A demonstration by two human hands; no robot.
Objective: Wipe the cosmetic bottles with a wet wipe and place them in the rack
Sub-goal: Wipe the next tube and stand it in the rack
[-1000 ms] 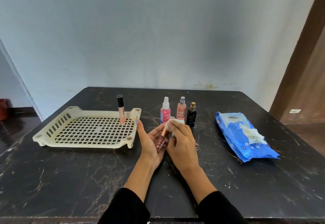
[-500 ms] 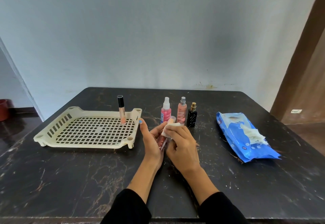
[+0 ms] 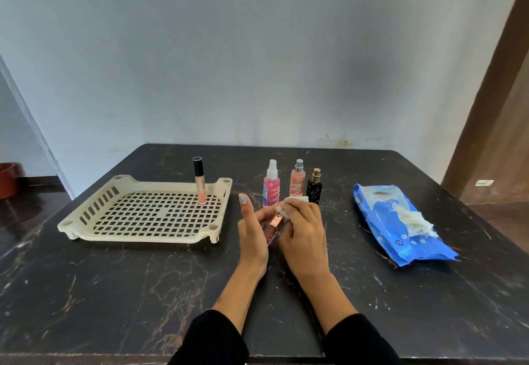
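Here, nearest the camera, the left hand (image 3: 253,233) cradles a small dark-red tube (image 3: 272,228), fingers curled behind it and thumb raised, likely to steady it for cleaning. The right hand (image 3: 305,236) pinches a wet wipe (image 3: 294,202) against the tube's gold cap, fingers bent around the cloth. Just beyond the tube stand 3 bottles: pink spray bottle (image 3: 271,185), peach bottle (image 3: 297,183), black bottle (image 3: 314,188), seemingly awaiting their turn. Left of the tube, the rack (image 3: 86,226) holds 1 upright lip gloss (image 3: 199,183). Right of it lies the wipes pack (image 3: 400,238).

Cream lattice rack (image 3: 86,223), black brown-veined table (image 3: 114,293), blue wipes pack (image 3: 400,238), pink spray bottle (image 3: 271,190), white wipe (image 3: 296,201)
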